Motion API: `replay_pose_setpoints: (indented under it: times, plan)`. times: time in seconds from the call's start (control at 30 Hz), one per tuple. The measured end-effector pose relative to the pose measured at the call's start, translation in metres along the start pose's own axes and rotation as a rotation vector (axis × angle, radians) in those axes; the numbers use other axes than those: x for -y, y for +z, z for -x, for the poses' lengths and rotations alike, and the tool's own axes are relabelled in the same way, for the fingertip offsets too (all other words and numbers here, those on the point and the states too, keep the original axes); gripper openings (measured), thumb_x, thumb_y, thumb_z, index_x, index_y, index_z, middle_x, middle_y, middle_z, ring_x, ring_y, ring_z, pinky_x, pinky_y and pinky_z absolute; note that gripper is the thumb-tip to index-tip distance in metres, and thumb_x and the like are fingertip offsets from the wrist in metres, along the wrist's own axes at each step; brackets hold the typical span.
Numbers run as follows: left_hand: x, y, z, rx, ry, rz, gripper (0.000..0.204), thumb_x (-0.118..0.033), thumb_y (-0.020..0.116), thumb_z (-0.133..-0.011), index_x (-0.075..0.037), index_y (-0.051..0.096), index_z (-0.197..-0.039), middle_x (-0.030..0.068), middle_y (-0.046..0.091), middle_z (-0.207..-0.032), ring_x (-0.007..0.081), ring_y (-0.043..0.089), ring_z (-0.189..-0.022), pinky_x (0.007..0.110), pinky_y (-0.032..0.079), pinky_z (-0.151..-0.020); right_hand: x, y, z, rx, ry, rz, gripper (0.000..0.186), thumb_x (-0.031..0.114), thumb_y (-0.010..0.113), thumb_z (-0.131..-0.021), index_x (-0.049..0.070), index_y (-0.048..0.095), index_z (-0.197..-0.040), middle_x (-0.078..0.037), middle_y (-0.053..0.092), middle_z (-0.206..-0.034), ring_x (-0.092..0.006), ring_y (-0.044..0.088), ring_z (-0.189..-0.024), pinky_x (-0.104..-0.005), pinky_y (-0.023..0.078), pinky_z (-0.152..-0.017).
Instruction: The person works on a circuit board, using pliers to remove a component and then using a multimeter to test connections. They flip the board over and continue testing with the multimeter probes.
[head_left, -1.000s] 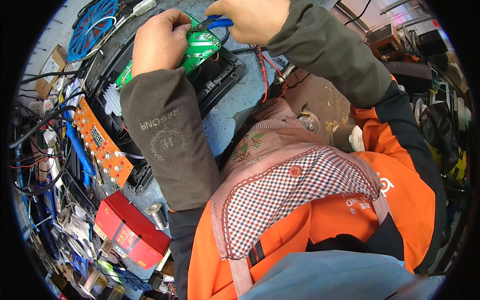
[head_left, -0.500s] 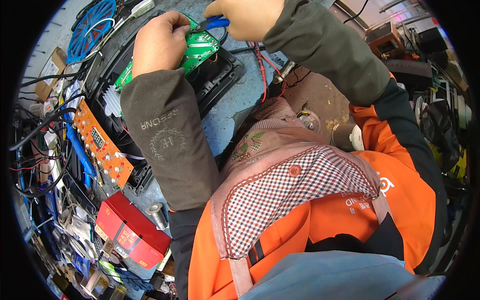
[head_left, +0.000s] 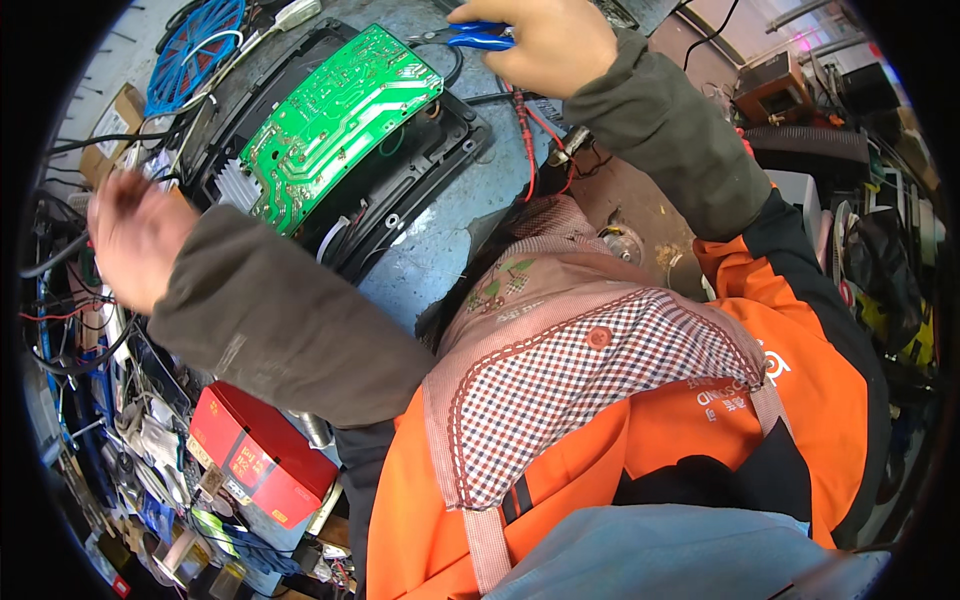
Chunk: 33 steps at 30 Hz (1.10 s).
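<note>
Leaving circuit board (head_left: 345, 125): left fingers (head_left: 118, 202)

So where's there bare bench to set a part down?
A strip of blue bench, bordered by the black casing, red leads and apron. Crowded: left side, with tangled cables near the left hand, clutter beside the red box.

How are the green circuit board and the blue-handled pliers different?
Colour: the green circuit board is mostly green; the blue-handled pliers have blue grips and grey metal tips.
Shape: the board is a broad, flat panel; the pliers are slim, with two handles.
Place: the board lies over the black plastic casing, while the right hand holds the pliers.
Both are near the picture's top.
</note>
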<state>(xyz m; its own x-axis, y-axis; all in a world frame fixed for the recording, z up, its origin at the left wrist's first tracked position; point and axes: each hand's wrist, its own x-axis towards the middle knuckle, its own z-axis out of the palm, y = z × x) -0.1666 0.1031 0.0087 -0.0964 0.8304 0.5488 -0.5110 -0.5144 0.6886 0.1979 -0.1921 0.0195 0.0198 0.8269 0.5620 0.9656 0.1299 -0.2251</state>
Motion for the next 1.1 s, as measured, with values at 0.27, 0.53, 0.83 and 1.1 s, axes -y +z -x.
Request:
replay_pose_setpoints:
  times: [0.27, 0.53, 0.83, 1.1]
  plan:
    - [-0.025, -0.125, 0.04, -0.226, -0.287, -0.73, 0.005, -0.003, 0.067, -0.106, 0.0, 0.067, -0.109, 0.0077, 0.07, -0.101, 0.0186, 0.068, -0.093, 0.031, 0.057, -0.091, -0.005, -0.004, 0.012, 0.018, 0.007, -0.029, 0.035, 0.012, 0.073, -0.082, 0.007, 0.081, -0.115, -0.018, 0.078, -0.101, -0.0384, 0.075, -0.095, -0.0443, 0.062, -0.086]
    - [-0.094, -0.05, 0.013, -0.211, -0.198, 0.447, 0.012, -0.007, 0.071, -0.107, 0.002, 0.068, -0.113, 0.0103, 0.073, -0.102, 0.021, 0.07, -0.094, 0.034, 0.059, -0.094, 0.014, -0.004, 0.054, -0.044, 0.223, -0.343, 0.042, 0.007, 0.081, -0.092, 0.007, 0.078, -0.134, -0.009, 0.078, -0.115, -0.0179, 0.074, -0.105, -0.0337, 0.059, -0.096]
    - [-0.106, 0.198, 0.177, 0.307, -0.323, 0.273, 0.023, -0.018, 0.064, -0.114, 0.005, 0.069, -0.113, 0.0163, 0.073, -0.108, 0.0232, 0.068, -0.094, 0.036, 0.062, -0.092, 0.055, 0.015, 0.216, -0.196, 0.241, -0.738, 0.042, 0.012, 0.085, -0.078, 0.013, 0.082, -0.12, -0.01, 0.075, -0.104, -0.0337, 0.074, -0.097, -0.0435, 0.06, -0.082]
    - [-0.061, 0.288, 0.366, 0.95, -0.918, 0.097, 0.013, -0.008, 0.062, -0.114, 0.001, 0.067, -0.121, 0.0194, 0.08, -0.108, 0.0231, 0.08, -0.086, 0.038, 0.069, -0.082, 0.026, 0.017, 0.378, -0.179, 0.676, -0.429, 0.047, 0.011, 0.079, -0.076, 0.014, 0.081, -0.123, -0.012, 0.075, -0.107, -0.0373, 0.073, -0.102, -0.0489, 0.06, -0.088]
